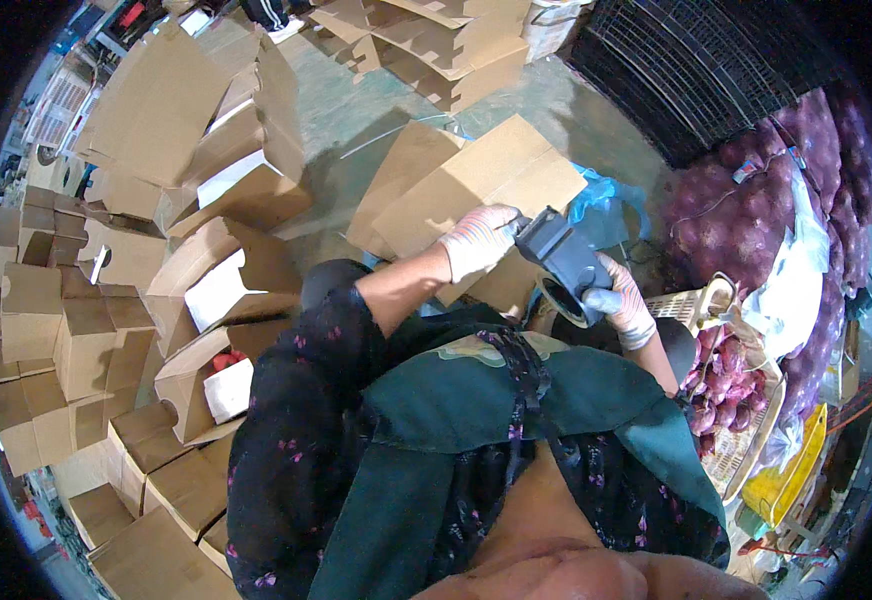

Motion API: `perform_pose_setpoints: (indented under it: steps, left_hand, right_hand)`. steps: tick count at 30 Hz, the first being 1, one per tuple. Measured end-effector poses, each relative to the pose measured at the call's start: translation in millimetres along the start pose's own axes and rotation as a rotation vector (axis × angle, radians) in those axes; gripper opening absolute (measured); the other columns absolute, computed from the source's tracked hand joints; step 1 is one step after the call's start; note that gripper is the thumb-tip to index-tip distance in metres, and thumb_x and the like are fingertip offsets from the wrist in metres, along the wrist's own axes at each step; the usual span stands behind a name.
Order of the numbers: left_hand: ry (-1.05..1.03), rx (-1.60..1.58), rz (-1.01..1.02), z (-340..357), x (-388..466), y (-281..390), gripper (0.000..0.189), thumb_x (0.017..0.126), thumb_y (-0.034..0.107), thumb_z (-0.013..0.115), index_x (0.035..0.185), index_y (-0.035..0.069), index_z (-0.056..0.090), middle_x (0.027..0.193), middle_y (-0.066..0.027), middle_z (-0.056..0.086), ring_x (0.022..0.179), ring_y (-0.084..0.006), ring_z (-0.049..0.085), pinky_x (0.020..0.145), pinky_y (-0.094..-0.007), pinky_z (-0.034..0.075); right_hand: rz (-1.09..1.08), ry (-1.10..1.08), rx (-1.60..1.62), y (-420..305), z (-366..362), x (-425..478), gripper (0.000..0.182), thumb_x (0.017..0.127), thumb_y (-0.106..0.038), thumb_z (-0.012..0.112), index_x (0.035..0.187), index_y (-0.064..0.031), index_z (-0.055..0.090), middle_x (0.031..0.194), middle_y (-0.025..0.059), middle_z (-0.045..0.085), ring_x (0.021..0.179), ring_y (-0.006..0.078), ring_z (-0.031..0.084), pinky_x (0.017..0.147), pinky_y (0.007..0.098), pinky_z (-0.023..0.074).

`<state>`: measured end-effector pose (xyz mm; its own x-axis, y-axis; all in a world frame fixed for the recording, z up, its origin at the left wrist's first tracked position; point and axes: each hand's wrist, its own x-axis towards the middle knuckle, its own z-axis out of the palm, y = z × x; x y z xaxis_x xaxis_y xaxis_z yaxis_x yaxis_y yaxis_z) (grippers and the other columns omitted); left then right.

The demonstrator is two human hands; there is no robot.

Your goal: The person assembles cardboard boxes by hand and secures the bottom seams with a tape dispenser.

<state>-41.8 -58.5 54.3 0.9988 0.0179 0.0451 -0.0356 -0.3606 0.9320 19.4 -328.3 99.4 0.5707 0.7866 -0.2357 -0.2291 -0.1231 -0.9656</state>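
A dark grey tape dispenser [562, 251] with a roll of tape [558, 300] is held up before my lap. My right hand [621, 304], in a striped glove with grey fingertips, grips its lower right side. My left hand [483, 238], gloved alike, has its fingertips closed at the dispenser's upper left end; whether they pinch the tape's end cannot be told. Beyond both hands, flat cardboard pieces [481, 180] lie overlapping on the floor, with a blue plastic bag [608, 199] at their right edge.
Open cardboard boxes [218, 277] with white lining stand at the left, above closed boxes [181, 480]. At the right are a basket [732, 465] of red onions [728, 382], mesh sacks of onions [728, 202], a black plastic crate [698, 67] and a yellow container [785, 472].
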Motion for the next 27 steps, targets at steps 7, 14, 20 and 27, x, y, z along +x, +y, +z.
perform_pose_setpoints:
  steps: [7,14,20,27]
  left_hand:
    - [0.132,0.242,-0.218,-165,61,-78,0.042,0.095,0.042,0.053,0.097,0.003,0.066,0.086,-0.011,0.066,0.078,-0.0202,0.056,0.077,-0.0343,0.046]
    - [0.034,0.403,-0.421,-162,97,-180,0.046,0.095,0.044,0.055,0.116,0.005,0.064,0.103,-0.0092,0.067,0.089,-0.0173,0.056,0.085,-0.0324,0.045]
    - [-0.096,0.632,-0.598,-104,92,-220,0.054,0.094,0.049,0.05,0.116,0.001,0.061,0.112,-0.0204,0.063,0.102,-0.0342,0.059,0.09,-0.0405,0.046]
    - [0.225,0.256,-0.499,-106,125,-160,0.072,0.091,0.061,0.042,0.119,-0.003,0.057,0.121,-0.029,0.058,0.114,-0.0425,0.056,0.094,-0.0434,0.046]
  right_hand:
    - [0.161,0.15,-0.174,-3,-9,-38,0.044,0.07,-0.021,0.077,0.108,-0.0041,0.062,0.089,0.0012,0.064,0.079,0.0099,0.057,0.072,0.0264,0.0468]
    - [0.198,0.164,-0.08,67,-29,0,0.042,0.073,-0.016,0.078,0.108,-0.0025,0.062,0.084,0.0012,0.065,0.07,0.0093,0.057,0.062,0.0267,0.0477]
    - [0.242,0.114,0.014,142,-54,31,0.056,0.074,-0.024,0.082,0.119,-0.0008,0.059,0.102,0.0054,0.066,0.091,0.0145,0.06,0.082,0.0298,0.049]
    - [0.244,0.063,0.048,185,-65,49,0.046,0.076,-0.029,0.08,0.11,-0.0012,0.066,0.101,0.0033,0.067,0.091,0.0157,0.06,0.086,0.0311,0.0462]
